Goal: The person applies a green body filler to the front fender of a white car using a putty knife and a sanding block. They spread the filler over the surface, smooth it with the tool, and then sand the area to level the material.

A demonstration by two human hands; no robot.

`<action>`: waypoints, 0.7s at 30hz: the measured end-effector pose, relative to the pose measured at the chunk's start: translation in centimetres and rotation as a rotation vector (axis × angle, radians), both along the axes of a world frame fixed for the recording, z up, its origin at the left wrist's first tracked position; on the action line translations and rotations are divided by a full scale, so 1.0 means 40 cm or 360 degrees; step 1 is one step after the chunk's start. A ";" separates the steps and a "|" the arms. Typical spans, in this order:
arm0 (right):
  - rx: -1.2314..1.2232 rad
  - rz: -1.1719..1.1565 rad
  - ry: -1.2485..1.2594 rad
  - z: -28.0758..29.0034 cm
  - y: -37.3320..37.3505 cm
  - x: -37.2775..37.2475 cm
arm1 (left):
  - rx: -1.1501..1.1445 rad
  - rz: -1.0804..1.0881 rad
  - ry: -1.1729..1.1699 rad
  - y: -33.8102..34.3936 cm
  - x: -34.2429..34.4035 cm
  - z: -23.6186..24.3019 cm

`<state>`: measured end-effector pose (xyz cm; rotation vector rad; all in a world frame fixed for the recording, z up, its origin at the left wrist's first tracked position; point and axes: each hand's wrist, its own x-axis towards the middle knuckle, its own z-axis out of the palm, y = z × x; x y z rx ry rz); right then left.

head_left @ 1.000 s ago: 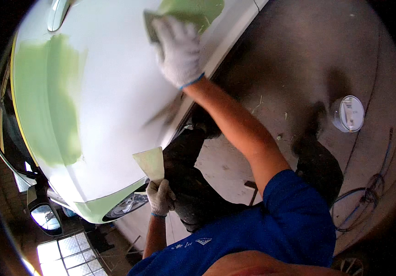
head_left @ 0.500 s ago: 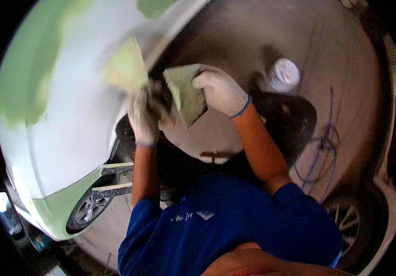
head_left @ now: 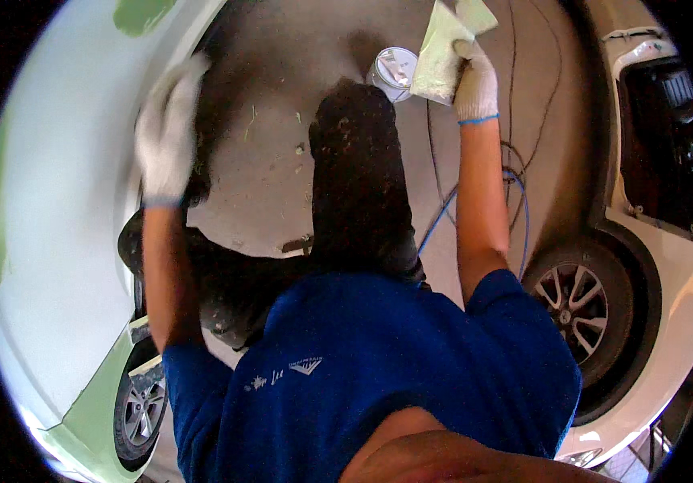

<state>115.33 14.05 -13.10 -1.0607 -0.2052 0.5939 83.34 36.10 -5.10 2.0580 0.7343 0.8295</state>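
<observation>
My left hand (head_left: 168,133), in a white knit glove, is smeared by motion beside the edge of a white car panel (head_left: 65,177) with pale green patches. Its fingers look stretched out, and nothing shows in them. Away to the right, my gloved right hand (head_left: 478,88) grips pale green flat pieces. The larger flat piece (head_left: 439,60) has a rough, smeared face, and a smaller flat piece (head_left: 478,14) sticks out beyond it. My thumb presses on them. Just left of the larger piece stands a round white can (head_left: 396,71) on the floor.
A dark-trousered leg (head_left: 363,177) of mine reaches forward between two cars. Blue hose (head_left: 526,217) and dark cable lie on the floor at right, near a second car's wheel (head_left: 576,310). Another wheel (head_left: 141,414) sits at lower left. Small scraps dot the floor.
My right hand has swung right and away from the panel with flat pieces in it. My left hand has moved left and no longer shows the pale green piece it held.
</observation>
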 end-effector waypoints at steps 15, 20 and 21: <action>-0.1032 0.0545 0.0081 -0.772 0.095 0.273 | 0.0673 0.0784 0.0939 -0.026 -0.488 -0.200; -0.2304 0.0991 -0.1756 -0.578 0.041 0.299 | 0.0642 0.0802 0.0932 -0.010 -0.453 -0.192; -0.2165 0.0719 -0.1114 -0.542 0.090 0.306 | 0.0650 0.0814 0.0945 -0.008 -0.453 -0.199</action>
